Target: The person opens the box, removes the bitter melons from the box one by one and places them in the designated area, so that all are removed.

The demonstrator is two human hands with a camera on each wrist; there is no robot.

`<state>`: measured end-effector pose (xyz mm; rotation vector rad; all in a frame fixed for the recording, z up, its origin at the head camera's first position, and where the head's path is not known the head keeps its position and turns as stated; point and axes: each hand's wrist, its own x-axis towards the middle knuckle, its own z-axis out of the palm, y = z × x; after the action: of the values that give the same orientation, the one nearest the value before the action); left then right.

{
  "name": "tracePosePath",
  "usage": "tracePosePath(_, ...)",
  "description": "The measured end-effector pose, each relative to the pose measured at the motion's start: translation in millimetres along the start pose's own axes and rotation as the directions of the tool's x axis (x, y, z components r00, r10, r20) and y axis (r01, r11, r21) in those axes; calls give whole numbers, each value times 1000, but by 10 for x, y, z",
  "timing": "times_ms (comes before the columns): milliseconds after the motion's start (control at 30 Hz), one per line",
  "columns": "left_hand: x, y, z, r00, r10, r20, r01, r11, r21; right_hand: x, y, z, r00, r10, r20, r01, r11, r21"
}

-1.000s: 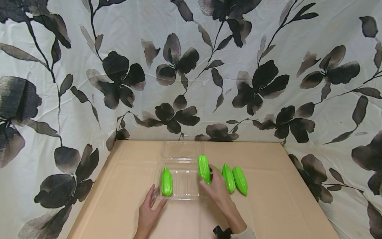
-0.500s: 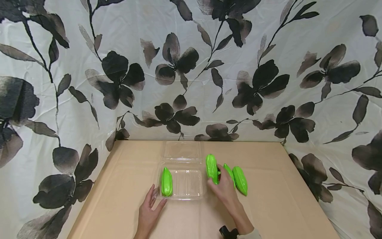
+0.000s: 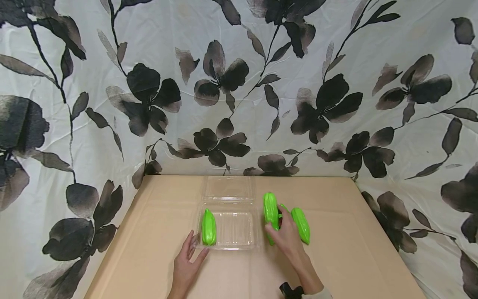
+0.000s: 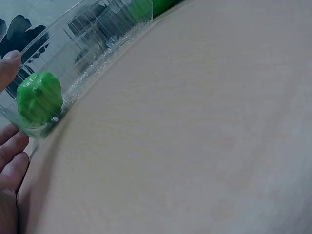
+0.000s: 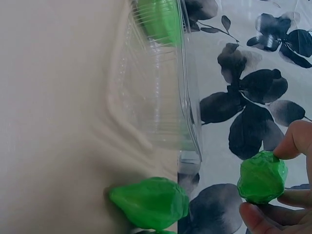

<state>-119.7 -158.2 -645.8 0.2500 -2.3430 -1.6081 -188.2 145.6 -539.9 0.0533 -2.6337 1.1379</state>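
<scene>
My right hand grips a green toy cucumber, thumb on one side and fingers on the other. In the right wrist view, that cucumber shows end-on between the fingertips, apart from the container. Another cucumber lies on the table below it. My left hand rests at the front left corner of a clear plastic container, fingers along its side and thumb at its front. One cucumber lies inside, near the container's left wall; its end shows through the plastic in the left wrist view.
The container's lid lies folded back behind it. A further cucumber lies to the right of my right hand, and another is mostly hidden behind that hand. A brown table stands against a floral cloth.
My right hand has moved right with the cucumber, from the container's right edge to above the loose cucumbers. The left hand and the container have stayed in place.
</scene>
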Motion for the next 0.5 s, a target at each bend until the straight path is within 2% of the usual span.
tracePosePath(233,-9,-17,11,1000,20,-13,-19,1000,24,6,69,-49,1000,-12,-16,12,1000,-1)
tracePosePath(500,-7,-1,9,1000,-2,-13,3,1000,13,5,144,-142,1000,2,-29,-3,1000,-23)
